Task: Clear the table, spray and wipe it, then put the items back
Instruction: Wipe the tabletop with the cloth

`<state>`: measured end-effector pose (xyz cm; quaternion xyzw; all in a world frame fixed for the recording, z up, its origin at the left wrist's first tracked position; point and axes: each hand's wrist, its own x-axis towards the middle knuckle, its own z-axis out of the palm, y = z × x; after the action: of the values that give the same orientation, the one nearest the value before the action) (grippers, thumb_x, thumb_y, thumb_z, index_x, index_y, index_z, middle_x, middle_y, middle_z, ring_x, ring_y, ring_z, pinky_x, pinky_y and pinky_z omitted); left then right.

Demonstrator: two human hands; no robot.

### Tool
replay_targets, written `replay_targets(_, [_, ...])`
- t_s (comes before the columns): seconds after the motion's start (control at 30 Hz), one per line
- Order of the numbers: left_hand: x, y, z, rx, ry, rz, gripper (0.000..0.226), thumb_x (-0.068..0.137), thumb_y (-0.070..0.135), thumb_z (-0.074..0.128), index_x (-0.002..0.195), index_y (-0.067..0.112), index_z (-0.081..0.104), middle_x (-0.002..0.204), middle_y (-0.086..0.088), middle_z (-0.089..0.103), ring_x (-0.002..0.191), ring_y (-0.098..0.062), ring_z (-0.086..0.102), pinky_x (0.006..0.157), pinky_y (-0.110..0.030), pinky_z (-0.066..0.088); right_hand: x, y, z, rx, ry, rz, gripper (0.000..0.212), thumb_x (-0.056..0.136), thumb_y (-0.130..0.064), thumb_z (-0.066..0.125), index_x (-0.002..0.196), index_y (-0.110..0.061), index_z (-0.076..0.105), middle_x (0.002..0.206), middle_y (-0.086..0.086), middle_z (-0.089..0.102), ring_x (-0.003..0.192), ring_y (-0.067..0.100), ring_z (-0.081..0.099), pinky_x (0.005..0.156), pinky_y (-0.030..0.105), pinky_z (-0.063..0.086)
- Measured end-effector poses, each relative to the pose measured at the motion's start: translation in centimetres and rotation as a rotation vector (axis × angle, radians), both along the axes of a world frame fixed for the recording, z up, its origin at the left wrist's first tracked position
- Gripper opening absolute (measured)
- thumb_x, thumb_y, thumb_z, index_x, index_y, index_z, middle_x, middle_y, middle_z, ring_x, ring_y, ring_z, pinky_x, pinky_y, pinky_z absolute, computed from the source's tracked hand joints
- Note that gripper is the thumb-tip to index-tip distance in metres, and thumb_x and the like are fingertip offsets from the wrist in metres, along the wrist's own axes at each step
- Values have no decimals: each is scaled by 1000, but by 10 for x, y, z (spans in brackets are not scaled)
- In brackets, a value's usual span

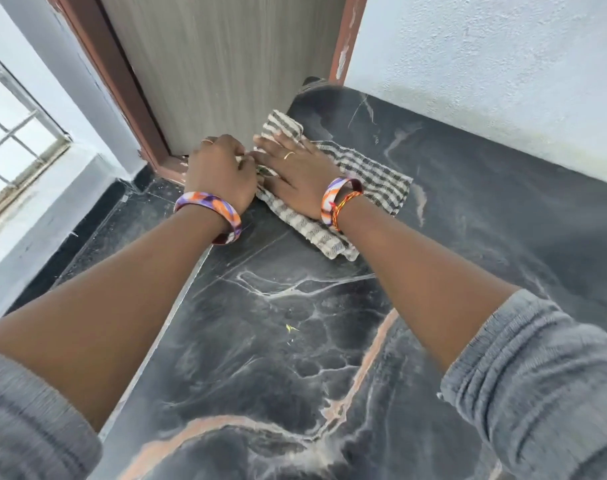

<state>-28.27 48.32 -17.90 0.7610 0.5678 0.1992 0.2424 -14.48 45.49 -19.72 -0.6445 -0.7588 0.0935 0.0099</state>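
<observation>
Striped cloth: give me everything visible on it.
The striped cloth is woven, cream with dark grey stripes and checks, folded or bunched, lying flat at the far left corner of the dark marble table beside the door. The right hand presses flat on it; the left hand grips its left edge.

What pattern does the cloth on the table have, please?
The cloth has dark grey and cream checked stripes, seen in the head view.

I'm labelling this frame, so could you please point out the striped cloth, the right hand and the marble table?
striped cloth (375,181), head view, on the flat part right of the wrist.
right hand (297,171), head view, back of the hand.
marble table (278,341), head view, bare dark top.
</observation>
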Motion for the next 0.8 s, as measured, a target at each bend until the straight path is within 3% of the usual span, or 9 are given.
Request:
replay_targets(0.17, [2, -28, 3, 61, 107, -110, 32, 85, 20, 50, 109, 1, 59, 113, -23, 60, 106, -42, 53, 92, -45, 43, 13, -53, 3, -21, 18, -169, 50, 101, -39, 22, 150, -32, 13, 160, -10, 7, 148, 15, 3, 119, 40, -2])
replay_targets(0.37, [35, -58, 15, 126, 106, -309, 36, 88, 22, 52, 120, 6, 53, 132, -14, 51, 122, -35, 43, 103, -41, 35, 76, -128, -2, -38, 50, -735, 51, 101, -40, 20, 150, -33, 10, 160, -10, 4, 148, 17, 0, 119, 44, -6])
replay_targets(0.57, [38, -65, 12, 129, 65, -349, 43, 85, 18, 54, 125, 2, 49, 134, -20, 49, 126, -37, 41, 107, -41, 31, 119, -236, -1, -77, 18, -1303, 56, 99, -45, 18, 151, -29, 7, 160, -4, 1, 148, 21, -1, 119, 48, -4])
replay_targets(0.8, [5, -53, -1, 86, 14, -254, 42, 84, 17, 56, 124, 4, 51, 132, -20, 51, 124, -37, 43, 105, -42, 34, 99, -234, -1, -90, -5, -1326, 57, 100, -44, 17, 152, -22, 4, 160, 3, -2, 148, 27, -1, 120, 46, -3])
